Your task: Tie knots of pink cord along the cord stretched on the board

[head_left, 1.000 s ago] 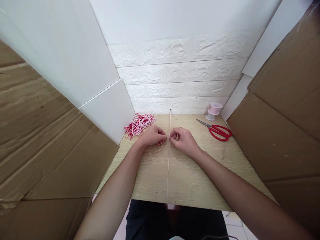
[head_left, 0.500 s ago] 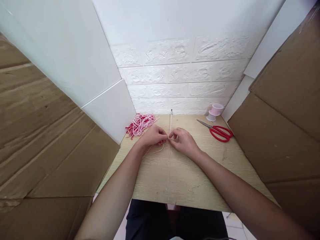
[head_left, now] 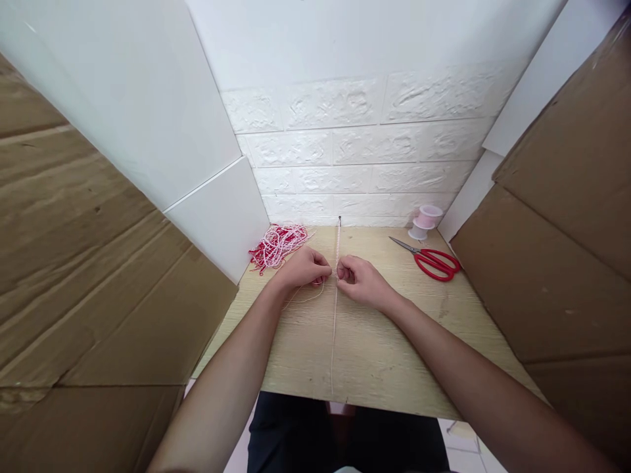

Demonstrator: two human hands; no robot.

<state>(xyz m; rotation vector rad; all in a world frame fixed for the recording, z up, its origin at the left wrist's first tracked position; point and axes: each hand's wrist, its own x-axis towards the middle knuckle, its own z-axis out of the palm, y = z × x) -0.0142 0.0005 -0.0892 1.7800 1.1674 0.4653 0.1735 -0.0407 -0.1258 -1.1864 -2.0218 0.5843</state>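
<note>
A pale braided cord (head_left: 338,243) runs from a small dark hook (head_left: 340,218) at the foot of the wall toward me, and its plain strands (head_left: 334,341) stretch down to the table's front edge. Just left of the cord, my left hand (head_left: 308,266) is closed in a pinch on a thin thread (head_left: 308,299), which loops out below the fingers. My right hand (head_left: 362,279) is at the cord's right side, its fingers curled together close against it. Whatever lies between the right fingertips is too small to make out.
A tangled pile of red and pink-white cords (head_left: 279,246) lies at the back left of the wooden table (head_left: 394,355). Red-handled scissors (head_left: 436,264) rest at the right, points toward the wall. Behind them two thread spools (head_left: 426,217) are stacked. Cardboard panels (head_left: 562,263) flank both sides.
My right hand has drawn slightly right, away from the left fingertips, and its fingers have curled in more. My left hand stays nearly in place. The view has shifted slightly.
</note>
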